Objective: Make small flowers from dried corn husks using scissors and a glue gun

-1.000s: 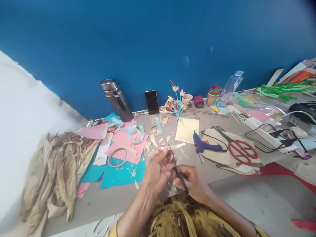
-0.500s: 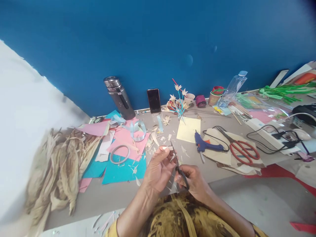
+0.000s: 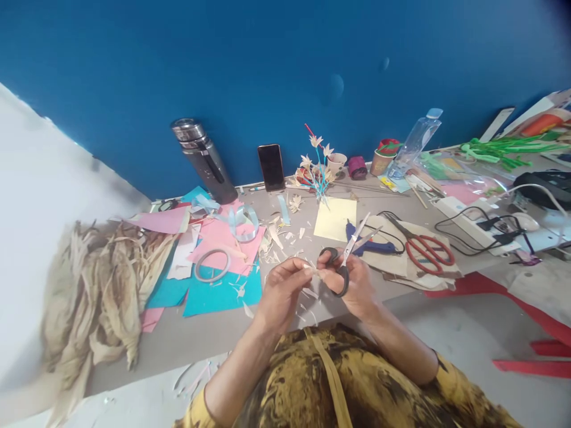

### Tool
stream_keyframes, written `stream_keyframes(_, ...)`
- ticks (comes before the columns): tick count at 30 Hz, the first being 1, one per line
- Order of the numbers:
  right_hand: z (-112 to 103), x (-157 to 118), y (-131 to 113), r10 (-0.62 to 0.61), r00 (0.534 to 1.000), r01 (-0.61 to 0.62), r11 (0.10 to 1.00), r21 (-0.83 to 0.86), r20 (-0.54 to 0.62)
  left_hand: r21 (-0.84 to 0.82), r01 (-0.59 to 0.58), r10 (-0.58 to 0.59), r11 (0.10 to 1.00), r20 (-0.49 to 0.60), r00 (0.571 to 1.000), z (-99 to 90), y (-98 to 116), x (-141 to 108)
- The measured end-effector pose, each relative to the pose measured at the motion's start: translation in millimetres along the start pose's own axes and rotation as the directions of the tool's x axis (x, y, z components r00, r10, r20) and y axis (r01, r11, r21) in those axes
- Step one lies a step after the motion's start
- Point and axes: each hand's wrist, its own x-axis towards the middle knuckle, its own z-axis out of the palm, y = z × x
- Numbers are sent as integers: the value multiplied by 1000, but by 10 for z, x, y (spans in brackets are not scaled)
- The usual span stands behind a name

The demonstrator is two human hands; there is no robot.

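My left hand [image 3: 281, 294] pinches a small pale piece of dried husk [image 3: 314, 271] in front of my body. The fingertips of my right hand [image 3: 360, 291] meet the same piece from the other side. Hooked on my right hand is a pair of black-handled scissors [image 3: 349, 248], blades spread and pointing up and away. Pale husk scraps [image 3: 274, 238] lie scattered beyond my hands. Farther back stand flowers [image 3: 317, 163] of pale husk on blue stems, behind a yellow paper sheet [image 3: 334, 219].
Dried husks [image 3: 96, 291] hang over the table's left edge. Near them are coloured papers [image 3: 223, 300], a tape roll [image 3: 212, 266], ribbon [image 3: 244, 224] and a dark flask [image 3: 207, 163]. A phone [image 3: 271, 167] leans at the wall. Rightward lie a blue glue gun [image 3: 379, 246], red-handled scissors [image 3: 429, 252] and a power strip [image 3: 475, 223].
The scissors have swung from across the husk piece to pointing up and right, blades apart. My right hand has risen, its fingertips now at the piece. The camera view has shifted slightly.
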Motion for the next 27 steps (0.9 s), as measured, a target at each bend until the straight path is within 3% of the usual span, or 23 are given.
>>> stream_keyframes(4,58,-11,43,-18,1000,18,998,55,-11,-50,49,-45,998,76,996,-38,-44,-30)
stream_keyframes(8,111,-41,97,-29,999,31,994,102,-16,-59,-5,6,998,29,1000,-33,-108,-60)
stream_keyframes(16,121,-80,227,-61,993,41,980,196,101,-158,77,-65,984,84,994,-42,-100,-79)
stream_keyframes(21,101,-56,172,-88,990,70,985,160,107,-133,9,-3,991,48,999,-57,-62,-89)
stream_keyframes(27,68,-9,182,-86,983,52,978,203,165,-68,31,-26,997,84,996,-61,-54,-89)
